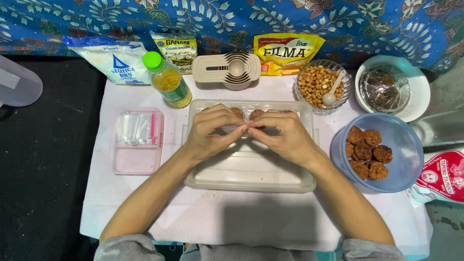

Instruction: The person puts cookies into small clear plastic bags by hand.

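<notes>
Over the clear tray (251,181), the left hand (212,133) and right hand (282,135) pinch a small clear wrapper (241,128) together; wrapping seems underway, needing steady fingertips.

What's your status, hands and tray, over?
Left hand and right hand fingertips together over clear tray, pinching something small, unclear. Brown balls at tray's far end. Nothing blocking.

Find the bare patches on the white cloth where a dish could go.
Free: the white cloth nearest the person, below the clear rectangular plastic tray, and the strip left of the pink-lidded box. Crowded: the far row around the green-capped oil bottle and glass peanut bowl.
</notes>
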